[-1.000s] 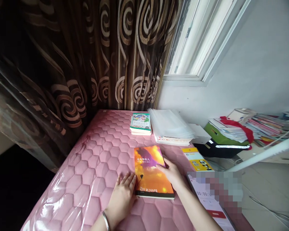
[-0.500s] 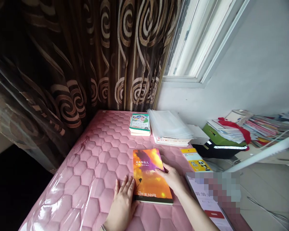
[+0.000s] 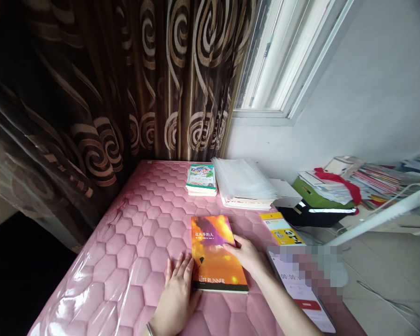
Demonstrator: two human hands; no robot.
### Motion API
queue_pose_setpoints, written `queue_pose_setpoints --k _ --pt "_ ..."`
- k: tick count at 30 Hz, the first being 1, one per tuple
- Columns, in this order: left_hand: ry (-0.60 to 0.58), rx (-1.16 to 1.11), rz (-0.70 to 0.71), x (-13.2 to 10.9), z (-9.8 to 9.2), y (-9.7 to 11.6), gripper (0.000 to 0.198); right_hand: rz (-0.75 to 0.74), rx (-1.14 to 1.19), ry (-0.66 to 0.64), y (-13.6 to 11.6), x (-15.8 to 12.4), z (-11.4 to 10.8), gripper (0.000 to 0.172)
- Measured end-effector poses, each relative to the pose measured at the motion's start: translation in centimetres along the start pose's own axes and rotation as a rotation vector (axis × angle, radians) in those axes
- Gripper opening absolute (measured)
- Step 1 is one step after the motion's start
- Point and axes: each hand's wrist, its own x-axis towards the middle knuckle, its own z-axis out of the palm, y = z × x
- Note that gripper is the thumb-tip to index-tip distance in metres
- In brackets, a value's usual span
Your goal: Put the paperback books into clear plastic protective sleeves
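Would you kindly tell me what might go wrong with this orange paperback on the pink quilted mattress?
The right hand on the orange paperback might knock the white-screened smartphone beside it off the mattress edge. The book could also slide on the glossy plastic covering the pink quilted mattress.

Passage over the pink quilted mattress left of the paperback; stacked books beyond, phone to its right.

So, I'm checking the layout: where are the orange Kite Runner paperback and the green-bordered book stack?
Orange Kite Runner paperback (image 3: 217, 261), head view, on its front cover.
Green-bordered book stack (image 3: 201, 178), head view, on the top cover.
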Motion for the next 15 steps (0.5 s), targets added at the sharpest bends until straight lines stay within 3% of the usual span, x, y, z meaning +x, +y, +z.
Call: queue_pose_setpoints --k 3,7,12,15 --pt "0.002 0.034 -0.041 0.3 0.5 1.2 0.078 0.040 0.146 0.017 0.5 0.7 0.2 0.039" --pt "-0.065 0.000 -0.079 1.0 0.5 2.0 0.072 0.098 0.241 -0.047 0.1 1.7 -0.5 0.028" --pt "-0.155 -0.143 -0.047 2.0 -2.6 0.2 0.063 0.259 0.313 -0.103 -0.2 0.5 -1.4 0.027" --pt "-0.201 -0.257 -0.027 2.9 -4.7 -1.0 0.043 0.313 0.379 -0.102 0.3 -1.9 -1.2 0.030"
